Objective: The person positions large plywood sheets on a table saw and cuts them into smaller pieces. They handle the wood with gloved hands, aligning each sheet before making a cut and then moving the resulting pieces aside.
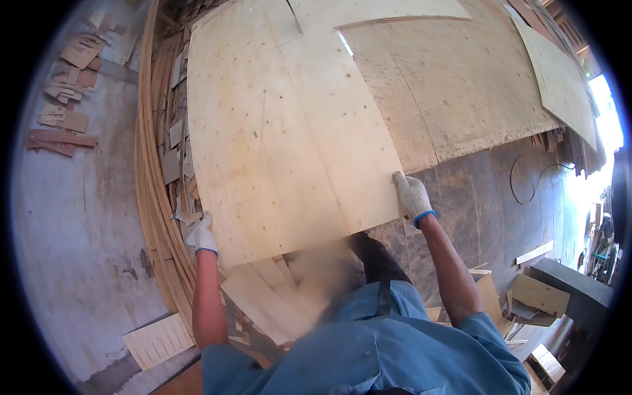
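A large pale plywood sheet (289, 145) with scattered knots spreads out in front of me, its near edge close to my body. My left hand (203, 236), in a white knitted glove, is closed on the sheet's left edge near the front corner. At the opposite edge, my right hand (413, 195) grips it, the gloved thumb on top; the fingers beneath are hidden. Beyond my right hand lies a darker, rough-edged plywood sheet (461, 85), partly covered by the pale one. A blurred patch hides part of the area below the near edge.
Long thin wood strips (148, 164) run along the left, with offcuts beside them. Wood scraps (66, 99) lie on the grey floor (79, 210) at far left. Another pale panel (556, 79) leans at the far right. A dark beam (569, 286) and loose boards (540, 296) sit at lower right.
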`<state>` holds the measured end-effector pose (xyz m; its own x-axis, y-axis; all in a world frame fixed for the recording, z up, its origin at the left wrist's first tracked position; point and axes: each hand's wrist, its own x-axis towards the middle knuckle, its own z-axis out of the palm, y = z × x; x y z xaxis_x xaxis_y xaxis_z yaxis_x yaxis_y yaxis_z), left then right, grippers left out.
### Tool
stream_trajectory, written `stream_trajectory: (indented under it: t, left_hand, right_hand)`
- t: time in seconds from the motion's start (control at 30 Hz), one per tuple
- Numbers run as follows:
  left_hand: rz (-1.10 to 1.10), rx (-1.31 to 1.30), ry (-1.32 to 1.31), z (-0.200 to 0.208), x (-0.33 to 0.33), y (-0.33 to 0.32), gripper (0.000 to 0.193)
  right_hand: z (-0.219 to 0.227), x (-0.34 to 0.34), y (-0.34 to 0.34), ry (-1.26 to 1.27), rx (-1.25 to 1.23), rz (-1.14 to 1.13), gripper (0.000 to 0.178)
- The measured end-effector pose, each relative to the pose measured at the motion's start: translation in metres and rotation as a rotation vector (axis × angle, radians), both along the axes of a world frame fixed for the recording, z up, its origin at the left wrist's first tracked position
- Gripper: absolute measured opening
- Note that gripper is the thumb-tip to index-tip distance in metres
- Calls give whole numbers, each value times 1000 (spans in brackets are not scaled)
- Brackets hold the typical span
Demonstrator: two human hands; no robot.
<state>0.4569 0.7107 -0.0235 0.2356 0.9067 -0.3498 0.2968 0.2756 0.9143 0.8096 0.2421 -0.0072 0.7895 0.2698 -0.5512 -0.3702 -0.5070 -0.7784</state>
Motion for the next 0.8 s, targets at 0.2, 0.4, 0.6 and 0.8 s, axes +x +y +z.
stream_trajectory:
  t: [0.2, 0.4, 0.6, 0.8]
  left_hand:
    - [61, -119, -56, -10, -18, 24, 39]
    - [-22, 86, -8, 6, 9, -11, 42]
    - [-22, 40, 46, 35, 14, -50, 45]
    - [29, -260, -105, -27, -86, -51, 47]
  right_hand:
    - [-3, 2, 4, 30, -28, 21, 55]
    - [-3, 3, 1, -256, -135, 255, 40]
    - [-2, -15, -18, -473, -228, 456, 19]
    - [3, -65, -52, -407, -214, 481, 18]
